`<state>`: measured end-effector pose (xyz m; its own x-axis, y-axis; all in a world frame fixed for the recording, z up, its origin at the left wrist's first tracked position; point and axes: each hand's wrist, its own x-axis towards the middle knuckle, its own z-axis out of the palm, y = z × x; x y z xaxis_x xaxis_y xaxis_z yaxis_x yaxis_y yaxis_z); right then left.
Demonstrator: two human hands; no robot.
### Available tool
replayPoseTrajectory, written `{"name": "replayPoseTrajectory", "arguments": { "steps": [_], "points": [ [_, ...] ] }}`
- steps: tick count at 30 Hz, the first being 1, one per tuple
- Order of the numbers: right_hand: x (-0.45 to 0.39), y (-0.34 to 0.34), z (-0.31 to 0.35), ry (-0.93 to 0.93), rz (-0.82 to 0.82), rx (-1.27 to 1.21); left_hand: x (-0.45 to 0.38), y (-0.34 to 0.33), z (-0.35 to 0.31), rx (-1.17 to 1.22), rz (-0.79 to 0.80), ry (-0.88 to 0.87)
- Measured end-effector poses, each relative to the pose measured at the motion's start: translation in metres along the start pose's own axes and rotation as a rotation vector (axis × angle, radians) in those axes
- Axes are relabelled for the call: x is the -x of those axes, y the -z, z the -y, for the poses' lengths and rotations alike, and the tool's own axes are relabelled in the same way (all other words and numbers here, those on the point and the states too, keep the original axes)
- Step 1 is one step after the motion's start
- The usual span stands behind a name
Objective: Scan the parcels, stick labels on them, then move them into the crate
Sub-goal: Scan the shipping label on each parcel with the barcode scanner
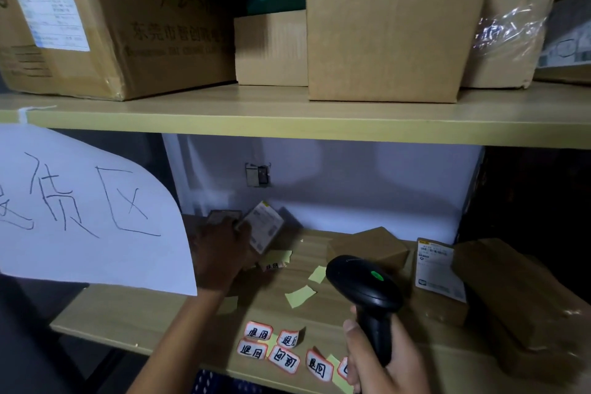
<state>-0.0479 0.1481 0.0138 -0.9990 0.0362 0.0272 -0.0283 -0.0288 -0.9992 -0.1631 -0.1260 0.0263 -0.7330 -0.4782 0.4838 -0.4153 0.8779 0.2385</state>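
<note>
My left hand [224, 253] reaches deep onto the lower shelf and grips a small parcel [263, 227] with a white shipping label, tilted up off the shelf. My right hand [380, 358] holds a black barcode scanner [361, 288] by its handle; its head points toward that parcel and a green light shows on top. Several red-bordered handwritten labels [271, 347] lie on the shelf's front edge beside my right hand. More brown parcels sit to the right: one plain [371, 246], one with a white label [439, 278]. No crate is in view.
Yellow backing-paper scraps [300, 296] litter the wooden lower shelf [128, 320]. A long brown package [518, 297] lies at the far right. A white handwritten sign [86, 208] hangs from the upper shelf [287, 115], which carries large cardboard boxes [390, 25].
</note>
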Motion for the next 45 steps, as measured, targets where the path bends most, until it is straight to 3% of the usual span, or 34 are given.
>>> {"name": "replayPoseTrajectory", "arguments": {
  "steps": [2,8,11,12,14,15,18,21,25,30,32,35,40,42,45],
  "points": [
    [-0.001,0.003,0.000,-0.037,-0.018,-0.008,0.004,-0.008,-0.007,0.019,0.131,0.107],
    [-0.001,0.007,-0.009,-0.064,-0.084,-0.082,-0.005,-0.021,0.003,-0.079,0.195,0.191],
    [-0.002,0.014,-0.010,-0.051,-0.118,-0.027,0.002,-0.009,-0.010,-0.083,0.093,0.045],
    [-0.003,0.018,-0.010,-0.053,-0.133,-0.028,0.004,-0.003,-0.023,0.076,0.088,0.014],
    [-0.006,0.025,-0.007,-0.079,-0.149,-0.036,0.010,0.007,-0.056,0.487,0.230,-0.040],
    [-0.009,0.028,-0.006,-0.098,-0.156,-0.035,0.014,0.010,-0.074,0.568,0.349,-0.112],
    [-0.016,0.042,-0.013,-0.132,-0.187,0.001,0.027,-0.004,-0.119,0.464,0.517,-0.411],
    [-0.020,0.060,-0.013,-0.150,-0.215,-0.002,0.035,-0.025,-0.152,0.379,0.570,-0.517],
    [-0.023,0.079,-0.013,-0.208,-0.232,-0.020,0.042,-0.050,-0.173,0.305,0.569,-0.546],
    [-0.016,0.091,-0.024,-0.190,-0.308,-0.062,0.046,-0.057,-0.178,0.360,0.448,-0.532],
    [-0.016,0.092,-0.021,-0.182,-0.282,-0.063,0.048,-0.052,-0.175,0.465,0.456,-0.486],
    [-0.016,0.089,-0.014,-0.146,-0.247,-0.042,0.059,-0.031,-0.172,0.957,0.525,-0.227],
    [-0.016,0.072,0.009,-0.061,-0.162,-0.087,0.081,-0.002,-0.147,1.884,0.960,0.349],
    [-0.014,0.063,0.022,0.004,-0.133,-0.090,0.085,-0.002,-0.136,2.044,0.993,0.456],
    [-0.011,0.048,0.041,0.076,-0.051,-0.107,0.090,-0.001,-0.127,2.074,0.946,0.515]
  ]
}}
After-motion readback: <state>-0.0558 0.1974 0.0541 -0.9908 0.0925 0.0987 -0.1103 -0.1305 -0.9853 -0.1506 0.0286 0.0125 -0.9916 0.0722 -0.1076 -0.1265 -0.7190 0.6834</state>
